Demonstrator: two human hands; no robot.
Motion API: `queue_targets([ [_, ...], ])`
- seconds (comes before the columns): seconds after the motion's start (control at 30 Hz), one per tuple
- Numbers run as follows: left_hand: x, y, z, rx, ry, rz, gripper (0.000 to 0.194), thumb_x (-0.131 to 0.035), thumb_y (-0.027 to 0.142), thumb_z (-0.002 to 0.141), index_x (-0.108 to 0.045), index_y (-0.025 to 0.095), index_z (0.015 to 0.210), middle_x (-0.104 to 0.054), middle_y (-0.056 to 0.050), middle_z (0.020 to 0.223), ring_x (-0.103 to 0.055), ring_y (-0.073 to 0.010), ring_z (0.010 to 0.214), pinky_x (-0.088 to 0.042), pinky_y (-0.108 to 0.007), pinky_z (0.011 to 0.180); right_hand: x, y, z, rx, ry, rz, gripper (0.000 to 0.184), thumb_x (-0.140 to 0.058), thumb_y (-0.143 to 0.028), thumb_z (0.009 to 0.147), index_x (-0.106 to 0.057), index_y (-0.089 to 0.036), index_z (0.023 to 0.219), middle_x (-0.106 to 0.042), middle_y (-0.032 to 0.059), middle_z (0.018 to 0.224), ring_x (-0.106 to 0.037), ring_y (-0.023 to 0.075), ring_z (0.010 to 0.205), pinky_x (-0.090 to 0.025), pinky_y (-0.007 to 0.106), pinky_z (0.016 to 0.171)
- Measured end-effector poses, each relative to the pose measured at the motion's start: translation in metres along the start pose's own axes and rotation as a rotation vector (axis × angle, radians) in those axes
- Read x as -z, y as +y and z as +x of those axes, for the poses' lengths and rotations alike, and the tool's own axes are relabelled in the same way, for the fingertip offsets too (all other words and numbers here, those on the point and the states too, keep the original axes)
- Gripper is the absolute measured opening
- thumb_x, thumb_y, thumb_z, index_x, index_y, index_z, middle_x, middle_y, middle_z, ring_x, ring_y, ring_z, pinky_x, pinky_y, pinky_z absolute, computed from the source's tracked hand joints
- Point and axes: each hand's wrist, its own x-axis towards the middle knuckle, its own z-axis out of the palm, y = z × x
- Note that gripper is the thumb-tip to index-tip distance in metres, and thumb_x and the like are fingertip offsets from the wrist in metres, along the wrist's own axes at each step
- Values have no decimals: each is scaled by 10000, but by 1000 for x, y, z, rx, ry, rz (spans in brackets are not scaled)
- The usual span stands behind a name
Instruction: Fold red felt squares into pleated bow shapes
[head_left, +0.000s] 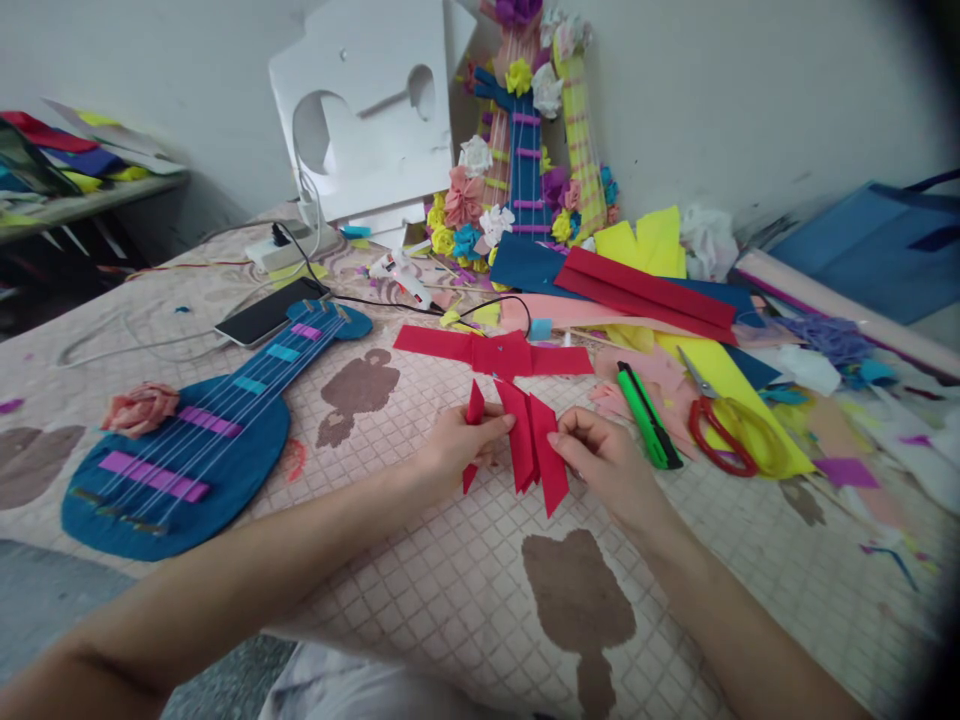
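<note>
Between both hands a folded strip of red crepe paper hangs just above the table, creased into several slanted panels. My left hand pinches its left part between thumb and fingers. On the opposite side my right hand grips the right-hand panel the same way. Right behind the hands, a second red paper piece lies on the table, a long band with a wider middle. A green box cutter lies to the right of my right hand, and red-and-yellow-handled scissors are farther right.
At left lies a blue paper guitar with a pink paper rose. Behind it are a phone, a power strip and a glue gun. Folded red paper tops a coloured stack. Flower-covered guitars lean against the wall.
</note>
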Motion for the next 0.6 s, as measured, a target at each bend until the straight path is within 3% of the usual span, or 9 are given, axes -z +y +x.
queue_targets([
  [0.27, 2, 1, 2, 7, 22, -125, 184, -756, 167, 689, -585, 115, 731, -340, 93, 479, -250, 0, 386, -155, -166, 382, 0, -3, -2, 11, -33, -15, 210, -542, -288, 807, -416, -208, 659, -349, -59, 566, -303, 93, 515, -225, 260, 478],
  [0.6, 6, -1, 8, -42, 79, -173, 161, -739, 135, 694, -583, 105, 718, -402, 65, 536, -273, 6, 402, -151, -155, 382, 1, -8, -4, 7, -170, -53, 198, -533, -253, 759, -399, -209, 621, -362, -54, 577, -339, 102, 551, -267, 252, 504],
])
